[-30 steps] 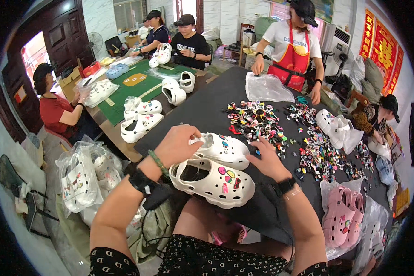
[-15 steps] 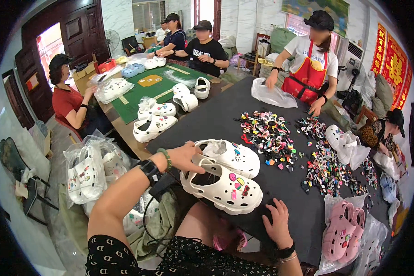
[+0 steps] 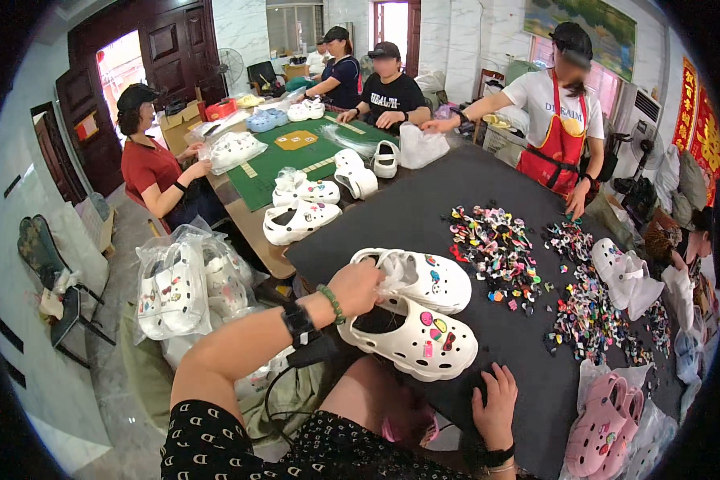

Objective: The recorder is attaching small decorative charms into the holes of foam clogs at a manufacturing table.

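Two white clog shoes with coloured charms lie side by side on the black table [image 3: 424, 224]: the nearer clog [image 3: 412, 340] and the farther clog [image 3: 416, 276]. My left hand [image 3: 358, 286] grips the heel ends of the pair, fingers closed over their straps. A green bead bracelet and a black watch sit on that wrist. My right hand [image 3: 496, 396] rests flat at the table's near edge, fingers apart, holding nothing. A spread of small coloured charms [image 3: 496, 248] lies beyond the clogs.
More charms [image 3: 592, 308] cover the table's right side, with a white clog [image 3: 620, 268] and bagged pink clogs [image 3: 604, 424]. A green table [image 3: 296, 152] at left holds more white clogs. Bags of clogs [image 3: 184, 284] sit on the floor. Several people work around both tables.
My right hand left the clogs and dropped to the table's near edge. My left hand stayed on the heels of the pair, which shifted slightly toward me.
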`<state>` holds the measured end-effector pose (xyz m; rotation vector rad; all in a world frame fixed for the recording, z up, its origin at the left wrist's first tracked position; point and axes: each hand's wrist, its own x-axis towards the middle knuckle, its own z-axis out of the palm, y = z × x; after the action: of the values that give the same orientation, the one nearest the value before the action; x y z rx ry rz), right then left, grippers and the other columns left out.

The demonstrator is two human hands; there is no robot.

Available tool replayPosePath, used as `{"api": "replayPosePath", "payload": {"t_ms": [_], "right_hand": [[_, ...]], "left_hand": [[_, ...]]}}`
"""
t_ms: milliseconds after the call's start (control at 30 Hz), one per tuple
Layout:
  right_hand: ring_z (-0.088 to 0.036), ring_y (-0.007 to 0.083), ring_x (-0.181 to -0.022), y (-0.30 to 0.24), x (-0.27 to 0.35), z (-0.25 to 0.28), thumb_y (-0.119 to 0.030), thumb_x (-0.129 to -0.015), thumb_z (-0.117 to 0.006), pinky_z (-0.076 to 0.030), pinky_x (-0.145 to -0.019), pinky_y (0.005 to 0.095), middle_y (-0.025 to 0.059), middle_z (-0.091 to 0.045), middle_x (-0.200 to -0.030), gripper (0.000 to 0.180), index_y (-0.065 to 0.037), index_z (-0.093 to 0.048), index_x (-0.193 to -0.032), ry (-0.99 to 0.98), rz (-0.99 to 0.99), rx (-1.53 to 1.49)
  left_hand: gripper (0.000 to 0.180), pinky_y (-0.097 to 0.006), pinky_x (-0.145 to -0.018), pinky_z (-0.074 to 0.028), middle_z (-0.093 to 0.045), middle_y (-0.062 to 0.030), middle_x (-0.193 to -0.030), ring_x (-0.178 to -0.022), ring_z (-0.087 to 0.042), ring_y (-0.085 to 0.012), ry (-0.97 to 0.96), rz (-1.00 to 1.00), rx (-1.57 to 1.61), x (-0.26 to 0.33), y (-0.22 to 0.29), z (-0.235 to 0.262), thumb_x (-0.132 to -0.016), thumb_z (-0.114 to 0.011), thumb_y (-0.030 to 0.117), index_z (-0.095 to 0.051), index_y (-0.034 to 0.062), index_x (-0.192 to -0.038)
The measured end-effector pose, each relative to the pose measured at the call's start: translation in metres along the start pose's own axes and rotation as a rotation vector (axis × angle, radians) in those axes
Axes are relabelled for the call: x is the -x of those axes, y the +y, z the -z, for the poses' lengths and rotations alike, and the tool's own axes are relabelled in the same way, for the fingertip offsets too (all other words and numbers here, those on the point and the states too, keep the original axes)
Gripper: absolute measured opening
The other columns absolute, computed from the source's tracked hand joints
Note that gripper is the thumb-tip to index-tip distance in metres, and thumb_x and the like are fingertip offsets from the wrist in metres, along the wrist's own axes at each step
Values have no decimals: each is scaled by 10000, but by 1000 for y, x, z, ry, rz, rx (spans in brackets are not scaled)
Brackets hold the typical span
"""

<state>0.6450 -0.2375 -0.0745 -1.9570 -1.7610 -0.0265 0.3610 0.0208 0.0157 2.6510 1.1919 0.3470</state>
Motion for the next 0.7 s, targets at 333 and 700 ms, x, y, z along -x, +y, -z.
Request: {"api": "replayPosePath", "payload": {"t_ms": [333, 700], "right_hand": [[-385, 409, -1301, -14, 0, 11, -80, -813, -629, -307, -1065, 517, 192, -480, -1353, 367, -33, -563, -1170, -52, -53, -16], [-460, 391, -1246, -23, -16, 21, -80, -852, -626, -363, -1051, 486, 180, -530, -1313, 341, -26, -568, -1184, 3, 8, 14]], "left_hand": [[273, -463, -775, -502, -613, -229, -914, -877, -609, -407, 433, 249, -122, -2, -96, 73, -739, -755, 191, -629, -6, -881], [873, -427, -1124, -308, -295, -394, -1433, -1347, -295, -515, 920, 778, -39, -109, -320, 87, -722, -780, 428, -411, 84, -1433]]}}
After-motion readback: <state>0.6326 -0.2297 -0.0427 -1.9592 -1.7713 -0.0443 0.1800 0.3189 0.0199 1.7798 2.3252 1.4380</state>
